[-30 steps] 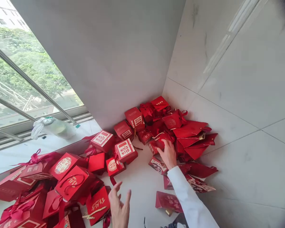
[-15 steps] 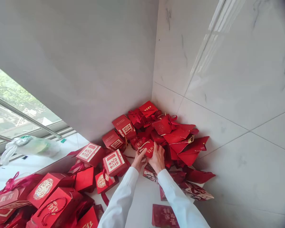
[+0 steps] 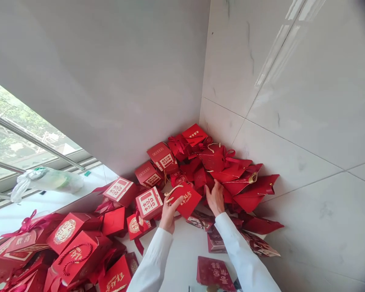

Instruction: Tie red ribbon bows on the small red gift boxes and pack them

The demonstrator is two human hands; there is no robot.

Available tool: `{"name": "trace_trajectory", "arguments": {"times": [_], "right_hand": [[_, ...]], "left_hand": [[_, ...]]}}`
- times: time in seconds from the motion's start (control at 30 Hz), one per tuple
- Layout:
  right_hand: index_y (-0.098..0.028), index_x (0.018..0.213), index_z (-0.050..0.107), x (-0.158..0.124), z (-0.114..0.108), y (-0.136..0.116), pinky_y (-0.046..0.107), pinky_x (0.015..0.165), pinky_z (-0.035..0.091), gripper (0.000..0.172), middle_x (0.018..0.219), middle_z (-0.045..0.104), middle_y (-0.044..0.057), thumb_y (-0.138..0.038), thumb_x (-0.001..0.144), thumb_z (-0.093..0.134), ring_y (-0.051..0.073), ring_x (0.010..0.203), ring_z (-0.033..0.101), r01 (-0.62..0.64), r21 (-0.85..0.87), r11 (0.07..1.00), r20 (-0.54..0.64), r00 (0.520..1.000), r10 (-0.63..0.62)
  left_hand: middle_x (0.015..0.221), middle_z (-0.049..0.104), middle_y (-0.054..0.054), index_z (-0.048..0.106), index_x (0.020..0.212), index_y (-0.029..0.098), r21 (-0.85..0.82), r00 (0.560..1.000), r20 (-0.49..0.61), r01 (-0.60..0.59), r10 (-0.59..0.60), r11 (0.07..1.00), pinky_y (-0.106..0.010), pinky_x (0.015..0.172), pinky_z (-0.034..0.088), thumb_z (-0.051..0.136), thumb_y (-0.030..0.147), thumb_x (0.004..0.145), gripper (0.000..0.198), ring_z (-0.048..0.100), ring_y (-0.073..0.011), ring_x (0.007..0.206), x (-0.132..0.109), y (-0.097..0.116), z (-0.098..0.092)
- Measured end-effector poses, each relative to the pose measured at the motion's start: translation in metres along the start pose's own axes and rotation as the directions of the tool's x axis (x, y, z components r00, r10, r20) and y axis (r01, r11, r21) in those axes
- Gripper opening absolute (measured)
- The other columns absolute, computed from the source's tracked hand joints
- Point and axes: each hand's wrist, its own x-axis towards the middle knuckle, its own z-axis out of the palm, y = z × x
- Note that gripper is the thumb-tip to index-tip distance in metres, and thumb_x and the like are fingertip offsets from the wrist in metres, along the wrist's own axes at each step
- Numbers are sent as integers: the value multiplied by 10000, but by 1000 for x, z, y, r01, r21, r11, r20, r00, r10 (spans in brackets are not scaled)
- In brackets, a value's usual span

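Red card with gold script: the box (image 3: 190, 202) is in my left grip (image 3: 169, 213), thumb across its left end, fingers mostly hidden. It sits in front of the pile (image 3: 199, 177); whether its underside rests on anything, I cannot tell. Right grip (image 3: 215, 198): wide, thumb and fingers parted, just right of the box and close to the pile. Fingertip contact there is unclear.

Risks, as I judge them:

1. Hold is at one end only. The box's far end could dip or twist out if my thumb slackens.
2. Thumb pressure on a panel. If the card is thin, it could dent.
3. The cord (image 3: 174, 193) loops loose near the label box (image 3: 149, 202). A leftward pull could snag it and drag that box along.
4. The flat bags (image 3: 257, 194) overlap beside the tile wall (image 3: 304, 166). A nudge from my right grip could make them slide.
5. The photo box (image 3: 199, 222) lies near the box's lower edge. Lowering carelessly could knock it.
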Motion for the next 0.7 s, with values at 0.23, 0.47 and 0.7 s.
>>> {"name": "trace_trajectory", "arguments": {"times": [0.23, 0.47, 0.7], "right_hand": [[-70, 1342, 333, 27, 27, -14, 482, 877, 375, 810, 1228, 422, 293, -475, 724, 665, 405, 1089, 475, -251, -85, 964, -6, 968, 252], [-189, 1304, 365, 22, 22, -15, 397, 816, 441, 573, 1252, 448, 113, -451, 835, 565, 228, 974, 527, -337, -73, 939, 13, 941, 338], [-121, 1281, 369, -22, -10, -33, 401, 783, 418, 546, 1201, 386, 219, -381, 813, 476, 332, 975, 520, -180, -26, 983, 56, 982, 182]], "left_hand": [[1047, 686, -87, 435, 1317, 257, -14, 998, -37, 41, -41, 999, -362, 689, 562, 803, 457, 554, 871, 689, -278, 838, -90, -19, -79], [1066, 669, -128, 447, 1263, 218, 142, 903, -314, 349, -292, 926, -356, 607, 521, 726, 636, 509, 906, 654, -329, 927, -110, -114, -160], [1048, 666, -99, 477, 1271, 237, 130, 959, -213, 216, -186, 968, -373, 695, 518, 805, 572, 384, 1003, 659, -320, 915, -73, -149, -157]]}}
